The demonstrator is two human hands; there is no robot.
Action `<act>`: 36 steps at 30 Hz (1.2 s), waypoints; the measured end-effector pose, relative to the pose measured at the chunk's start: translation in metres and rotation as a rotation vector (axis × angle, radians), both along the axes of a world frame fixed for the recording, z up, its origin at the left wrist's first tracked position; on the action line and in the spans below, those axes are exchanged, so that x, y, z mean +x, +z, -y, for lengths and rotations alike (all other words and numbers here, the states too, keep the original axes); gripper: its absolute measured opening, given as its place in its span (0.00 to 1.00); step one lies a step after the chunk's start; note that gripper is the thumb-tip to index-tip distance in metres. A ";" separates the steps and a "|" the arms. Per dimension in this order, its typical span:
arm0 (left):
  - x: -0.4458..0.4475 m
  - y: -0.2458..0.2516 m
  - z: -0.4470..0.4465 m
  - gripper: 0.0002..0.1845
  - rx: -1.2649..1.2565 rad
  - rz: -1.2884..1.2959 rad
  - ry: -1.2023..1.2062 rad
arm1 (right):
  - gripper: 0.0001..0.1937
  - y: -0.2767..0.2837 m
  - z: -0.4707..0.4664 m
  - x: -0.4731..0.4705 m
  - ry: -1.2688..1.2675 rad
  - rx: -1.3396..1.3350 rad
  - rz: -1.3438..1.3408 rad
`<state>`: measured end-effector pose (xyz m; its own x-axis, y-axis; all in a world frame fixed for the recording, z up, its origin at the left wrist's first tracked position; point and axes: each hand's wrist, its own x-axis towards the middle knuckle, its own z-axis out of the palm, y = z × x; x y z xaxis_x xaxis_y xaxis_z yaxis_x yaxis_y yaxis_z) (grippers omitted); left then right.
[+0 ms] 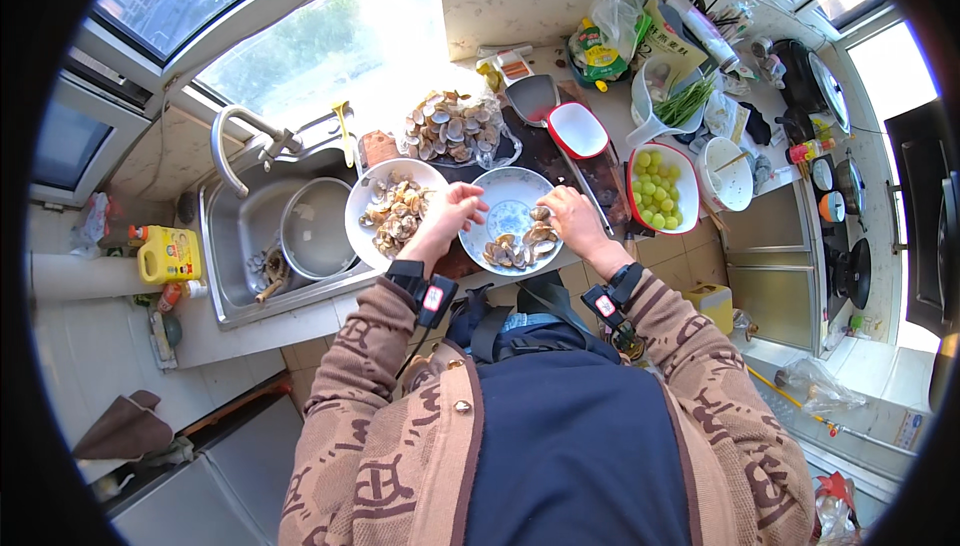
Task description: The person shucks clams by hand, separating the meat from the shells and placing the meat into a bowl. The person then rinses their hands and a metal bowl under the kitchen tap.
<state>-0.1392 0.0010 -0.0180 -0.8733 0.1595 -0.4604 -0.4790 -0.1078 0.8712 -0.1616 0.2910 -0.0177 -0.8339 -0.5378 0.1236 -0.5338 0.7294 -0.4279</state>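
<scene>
My left hand (450, 219) hovers between two bowls with its fingers apart, and nothing shows in it. Beside it, a white bowl (358, 237) holds a heap of clams (397, 216). A patterned white-and-blue plate (504, 216) has several clams (517, 249) along its near side. At that plate's right rim is my right hand (574, 219), its fingertips closed on a clam (540, 213). Behind the bowls, a clear plastic bag (491, 152) is full of opened shells (454, 125).
Left is a steel sink (225, 276) with a faucet (225, 148) and a metal basin (319, 227). To the right are a knife (592, 197), a red-and-white container (577, 129), a bowl of green grapes (660, 189) and a white bowl (731, 189).
</scene>
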 end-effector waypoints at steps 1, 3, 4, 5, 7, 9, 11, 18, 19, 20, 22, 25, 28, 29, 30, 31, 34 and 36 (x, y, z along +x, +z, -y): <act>0.009 0.000 -0.007 0.15 0.009 0.016 -0.021 | 0.07 0.000 0.002 -0.001 0.067 0.095 -0.121; 0.024 0.003 -0.015 0.14 0.007 0.031 -0.049 | 0.12 0.000 0.007 -0.006 0.156 0.147 -0.105; 0.030 0.005 -0.018 0.14 -0.018 0.041 -0.062 | 0.12 0.000 0.008 -0.011 0.194 0.156 -0.107; 0.033 0.007 -0.020 0.14 -0.039 0.046 -0.075 | 0.13 0.001 0.009 -0.015 0.232 0.165 -0.111; 0.038 0.010 -0.022 0.14 -0.045 0.060 -0.081 | 0.11 0.000 0.013 -0.026 0.275 0.175 -0.135; 0.041 0.012 -0.025 0.14 -0.042 0.097 -0.062 | 0.09 -0.001 0.014 -0.031 0.295 0.239 -0.129; 0.042 0.013 -0.027 0.14 -0.032 0.078 -0.047 | 0.10 -0.001 0.016 -0.032 0.336 0.251 -0.172; 0.043 0.018 -0.031 0.14 -0.045 0.085 -0.058 | 0.13 0.003 0.019 -0.032 0.358 0.276 -0.102; 0.044 0.018 -0.031 0.14 -0.052 0.087 -0.057 | 0.14 0.004 0.019 -0.033 0.347 0.260 -0.097; 0.044 0.018 -0.032 0.14 -0.042 0.090 -0.057 | 0.14 0.004 0.018 -0.034 0.335 0.242 -0.092; 0.044 0.017 -0.033 0.14 -0.025 0.088 -0.053 | 0.15 0.003 0.017 -0.036 0.304 0.204 -0.046; 0.045 0.016 -0.034 0.13 -0.014 0.097 -0.047 | 0.15 0.005 0.009 -0.040 0.348 0.159 0.060; 0.043 0.015 -0.035 0.15 -0.027 0.116 -0.084 | 0.11 0.011 0.007 -0.040 0.426 0.057 0.032; 0.042 0.014 -0.036 0.16 -0.026 0.113 -0.074 | 0.10 0.015 0.007 -0.038 0.426 0.060 0.056; 0.042 0.014 -0.038 0.17 -0.025 0.111 -0.064 | 0.09 0.019 0.009 -0.036 0.418 -0.031 0.010; 0.042 0.014 -0.040 0.18 -0.023 0.108 -0.054 | 0.09 0.023 0.012 -0.031 0.391 -0.075 -0.003; 0.042 0.012 -0.045 0.21 0.105 0.090 0.006 | 0.08 0.035 0.022 -0.015 0.332 -0.211 -0.044; 0.041 0.011 -0.047 0.21 0.196 0.063 0.039 | 0.08 0.040 0.029 -0.005 0.312 -0.281 -0.062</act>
<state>-0.0979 0.0481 -0.0074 -0.8511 0.2179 -0.4776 -0.5238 -0.2923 0.8001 -0.1662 0.2625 0.0223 -0.6228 -0.7019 0.3457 -0.7414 0.3884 -0.5472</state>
